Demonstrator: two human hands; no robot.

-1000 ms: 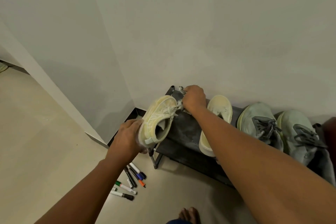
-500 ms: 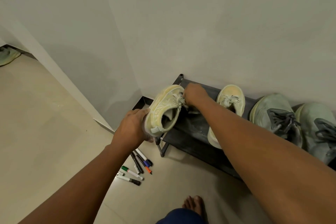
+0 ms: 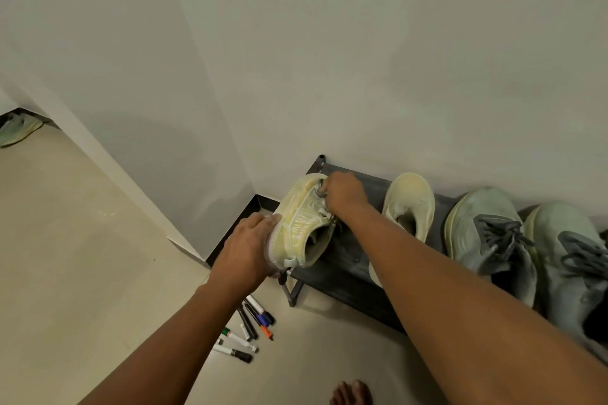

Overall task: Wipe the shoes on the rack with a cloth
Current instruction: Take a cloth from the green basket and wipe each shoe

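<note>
Pale-yellow sneaker (image 3: 304, 223) tilted over left end of black shoe rack (image 3: 348, 270). I note left hand (image 3: 246, 250) gripping heel; right hand (image 3: 343, 192) pinching grey cloth (image 3: 320, 190) at toe.

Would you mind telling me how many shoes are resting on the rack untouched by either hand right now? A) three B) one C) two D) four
A: one pale yellow shoe and two grey-laced shoes sit on the rack untouched, while the left hand and right hand hold the fourth, the tilted yellow shoe.
</note>
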